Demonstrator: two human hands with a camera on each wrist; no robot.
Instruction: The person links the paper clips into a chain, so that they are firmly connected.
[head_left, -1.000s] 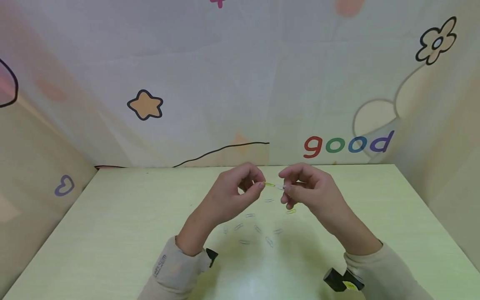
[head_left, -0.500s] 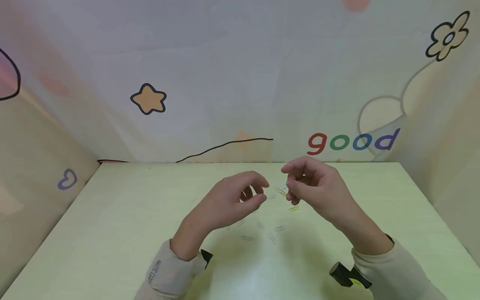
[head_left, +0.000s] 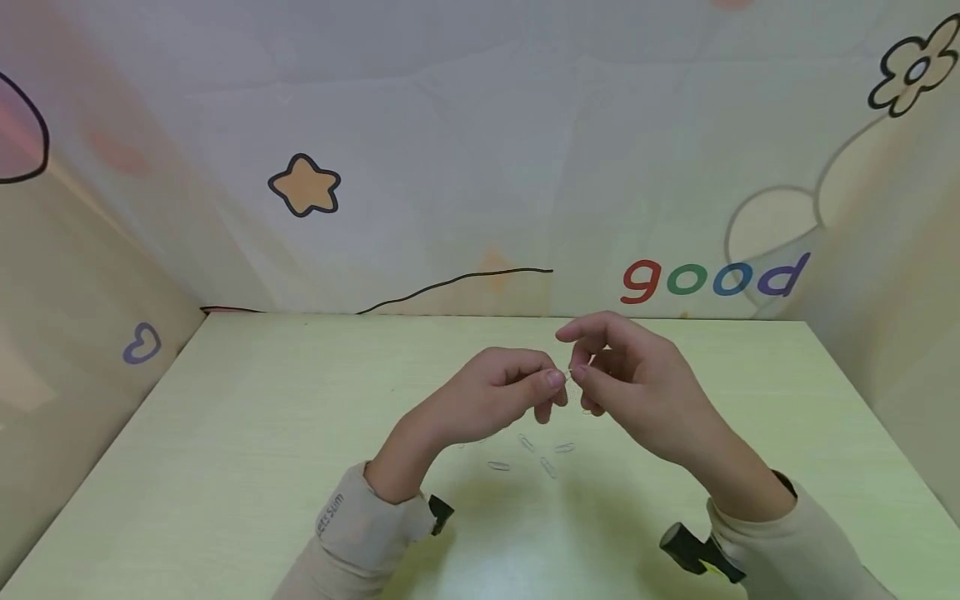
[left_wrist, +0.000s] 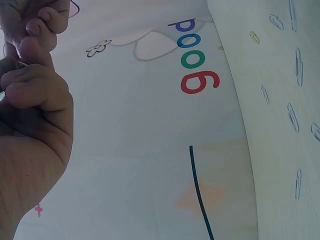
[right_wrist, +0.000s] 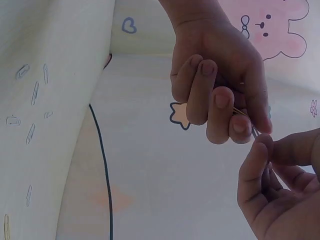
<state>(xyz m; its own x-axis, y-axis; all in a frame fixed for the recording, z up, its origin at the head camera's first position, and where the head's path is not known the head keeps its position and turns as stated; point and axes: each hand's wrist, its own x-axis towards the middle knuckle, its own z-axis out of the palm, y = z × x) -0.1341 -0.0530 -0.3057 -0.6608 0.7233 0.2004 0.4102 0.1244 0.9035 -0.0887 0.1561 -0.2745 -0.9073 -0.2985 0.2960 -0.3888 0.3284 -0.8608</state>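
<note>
Both hands meet above the table [head_left: 225, 467]: left hand [head_left: 491, 396] and right hand [head_left: 630, 383] each pinch the clips [head_left: 568, 375] between fingertips, held in the air over loose clips [head_left: 525, 454] lying below.

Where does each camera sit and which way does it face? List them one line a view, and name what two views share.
Head: worn on the head, looks forward and down at the table; shows left hand, right hand, both sleeves.
Left wrist: on the left wrist, looks past the left hand toward the word good and loose paper clips.
Right wrist: on the right wrist, looks across at the left hand and right fingertips, which pinch a thin clip.
Shared: head and left wrist both show the word good.
</note>
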